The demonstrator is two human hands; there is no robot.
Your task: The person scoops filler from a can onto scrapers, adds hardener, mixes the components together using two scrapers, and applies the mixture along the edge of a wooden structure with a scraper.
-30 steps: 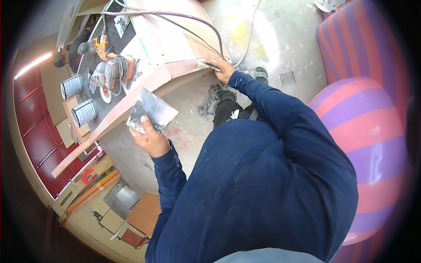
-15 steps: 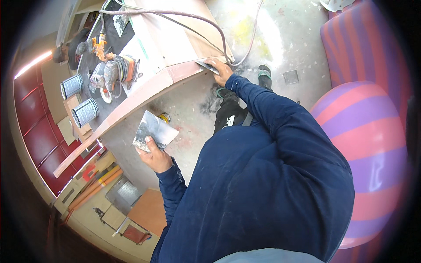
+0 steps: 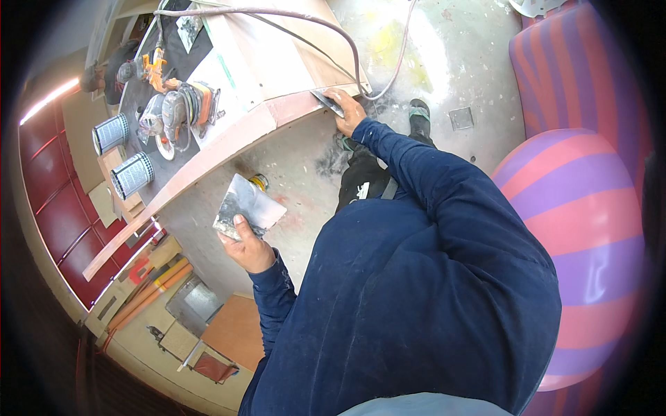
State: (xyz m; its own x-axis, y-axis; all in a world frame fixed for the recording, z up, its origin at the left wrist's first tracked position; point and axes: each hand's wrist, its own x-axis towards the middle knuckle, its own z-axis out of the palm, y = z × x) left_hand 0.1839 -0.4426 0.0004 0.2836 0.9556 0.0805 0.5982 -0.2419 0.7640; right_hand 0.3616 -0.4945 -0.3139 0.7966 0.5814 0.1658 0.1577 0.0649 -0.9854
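My left hand (image 3: 247, 249) grips a square, flat putty board (image 3: 253, 202) from below, its thumb on the top face. Dark and pale smears cover the board. Farther off, my right hand (image 3: 345, 111) is closed around a thin spreader (image 3: 327, 102). The spreader's blade lies at the pinkish, filler-coated edge strip (image 3: 232, 136) of a large wooden piece (image 3: 277, 55), near its right corner. Whether the blade presses on the strip is hard to make out.
Sanders (image 3: 182, 111) and two cans (image 3: 132, 175) stand on the dark worktop to the left. A hose (image 3: 305, 26) crosses the wooden piece down to the floor. On the floor, a small yellow can (image 3: 259, 182) is beyond the putty board. Large striped shapes (image 3: 576, 208) stand at right.
My right hand and the spreader have shifted slightly left along the edge strip, and the blade's angle has changed a little. My left hand still holds the putty board in nearly the same place.
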